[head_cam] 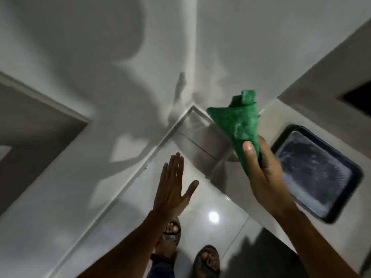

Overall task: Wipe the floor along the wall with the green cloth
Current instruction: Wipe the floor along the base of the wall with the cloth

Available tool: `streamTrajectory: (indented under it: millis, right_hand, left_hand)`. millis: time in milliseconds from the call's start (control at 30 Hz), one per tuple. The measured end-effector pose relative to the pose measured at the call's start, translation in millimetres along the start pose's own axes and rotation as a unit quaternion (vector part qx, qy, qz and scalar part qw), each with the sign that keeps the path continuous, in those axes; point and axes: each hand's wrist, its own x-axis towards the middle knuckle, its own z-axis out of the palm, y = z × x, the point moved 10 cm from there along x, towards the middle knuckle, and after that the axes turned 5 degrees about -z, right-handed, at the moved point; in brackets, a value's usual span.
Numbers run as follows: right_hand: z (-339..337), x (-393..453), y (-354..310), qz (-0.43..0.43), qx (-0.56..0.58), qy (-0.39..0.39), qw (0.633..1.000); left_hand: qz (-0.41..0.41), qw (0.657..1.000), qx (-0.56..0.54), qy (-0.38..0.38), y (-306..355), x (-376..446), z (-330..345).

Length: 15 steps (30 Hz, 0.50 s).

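Observation:
My right hand point(265, 173) grips the lower end of a crumpled green cloth point(239, 123), which sticks up and forward in the air over the corner of the room. My left hand point(172, 187) is held flat with fingers together and thumb spread, holding nothing, above the glossy white floor point(200, 207). The white wall point(90, 137) meets the floor along a skirting line running from the lower left up to the corner point(192, 106). The cloth is well above the floor and touches neither floor nor wall.
A dark tray with a wet, speckled surface point(315, 171) lies on the floor at the right. My two sandalled feet point(170, 235) point(206, 259) stand near the bottom. A grey recess point(30, 127) opens in the left wall and a dark opening point(359, 97) at the right.

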Motion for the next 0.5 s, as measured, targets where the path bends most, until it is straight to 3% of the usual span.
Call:
streamTrajectory:
  millis: [100, 333, 500]
  right_hand:
    - [75, 8, -2, -0.046, -0.035, -0.085, 0.995]
    - [212, 24, 85, -0.091, -0.131, -0.232, 0.960]
    - [292, 50, 177, -0.180, -0.260, -0.257, 0.913]
  left_hand:
    - [-0.071, 0.997, -0.031, 0.003, -57, -26, -2]
    - [-0.238, 0.967, -0.088, 0.032, -194, -69, 36]
    - [-0.300, 0.949, -0.092, 0.018, -278, -83, 113]
